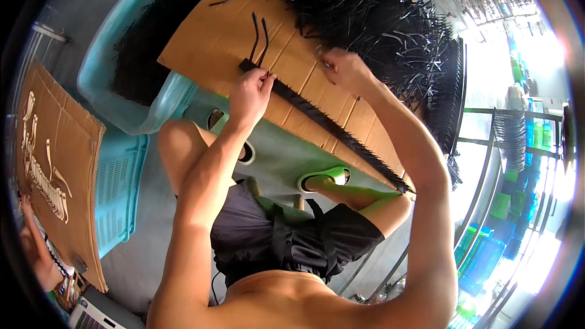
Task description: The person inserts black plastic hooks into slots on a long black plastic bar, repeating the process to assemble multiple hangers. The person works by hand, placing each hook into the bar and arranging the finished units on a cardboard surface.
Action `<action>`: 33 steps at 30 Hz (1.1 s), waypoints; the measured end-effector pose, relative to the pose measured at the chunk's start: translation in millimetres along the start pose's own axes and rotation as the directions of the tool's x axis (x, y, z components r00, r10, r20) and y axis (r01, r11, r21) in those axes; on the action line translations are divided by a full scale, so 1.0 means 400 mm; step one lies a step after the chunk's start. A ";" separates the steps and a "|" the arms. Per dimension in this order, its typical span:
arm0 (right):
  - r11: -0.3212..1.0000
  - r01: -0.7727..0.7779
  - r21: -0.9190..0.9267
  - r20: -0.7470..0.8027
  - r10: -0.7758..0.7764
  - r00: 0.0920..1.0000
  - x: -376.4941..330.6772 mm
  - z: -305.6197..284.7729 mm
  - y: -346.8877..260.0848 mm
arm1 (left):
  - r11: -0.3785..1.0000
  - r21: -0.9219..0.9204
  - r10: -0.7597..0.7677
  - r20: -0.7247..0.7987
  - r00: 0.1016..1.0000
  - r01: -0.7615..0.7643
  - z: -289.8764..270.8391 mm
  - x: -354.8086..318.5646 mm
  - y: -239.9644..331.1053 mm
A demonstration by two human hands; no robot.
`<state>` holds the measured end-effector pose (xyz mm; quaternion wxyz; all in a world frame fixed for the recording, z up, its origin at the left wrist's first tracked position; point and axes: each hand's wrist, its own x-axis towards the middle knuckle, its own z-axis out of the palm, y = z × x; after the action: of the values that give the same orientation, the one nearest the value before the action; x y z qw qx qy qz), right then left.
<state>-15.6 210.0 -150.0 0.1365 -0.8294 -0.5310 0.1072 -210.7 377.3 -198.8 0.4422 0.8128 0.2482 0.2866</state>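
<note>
A long black bar with small teeth (329, 125) lies along the near edge of a sheet of cardboard (213, 42). My left hand (250, 94) is closed at the bar's far left end, thumb and fingertips pinched on it. Just beyond those fingertips, two thin black strips (263, 39) stick out from the bar across the cardboard. My right hand (346, 70) hovers over the cardboard beside a big heap of glossy black strips (365, 15). Its fingers are curled in and slightly blurred; anything they hold is too small to make out.
A turquoise tub (100, 55) with a dark mass of pieces (155, 42) stands at the left. Below it, another cardboard sheet (73, 140) bearing pale branched parts (46, 176) rests by a turquoise crate (119, 189). Another person's arm (41, 250) shows at the lower left. Metal rails (481, 128) run along the right.
</note>
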 end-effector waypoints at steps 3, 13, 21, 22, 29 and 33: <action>0.718 -0.227 0.658 -0.065 0.355 0.933 0.008 0.021 -0.037 | 0.992 0.052 0.114 -0.029 0.993 -0.112 -0.010 0.008 -0.002; 0.509 -0.095 0.856 -0.178 0.462 0.869 0.029 0.083 -0.248 | 0.964 0.130 0.240 -0.040 0.970 -0.233 -0.010 0.011 -0.024; 0.533 -0.083 0.842 -0.239 0.507 0.828 0.040 0.104 -0.305 | 0.942 0.154 0.303 -0.018 0.953 -0.297 -0.018 0.012 -0.016; 0.541 -0.083 0.837 -0.244 0.504 0.828 0.039 0.105 -0.304 | 0.942 0.158 0.301 -0.019 0.953 -0.295 -0.018 0.013 -0.015; 0.533 -0.076 0.842 -0.244 0.504 0.829 0.040 0.116 -0.292 | 0.939 0.161 0.313 -0.041 0.949 -0.303 -0.015 0.013 -0.013; 0.517 -0.054 0.854 -0.250 0.499 0.830 0.039 0.121 -0.284 | 0.943 0.154 0.305 -0.037 0.952 -0.296 -0.015 0.011 -0.014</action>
<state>-121.3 275.1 -157.3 0.6080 -0.7447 -0.2249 0.1586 -212.6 386.5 -199.9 0.3246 0.8625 0.1549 0.3560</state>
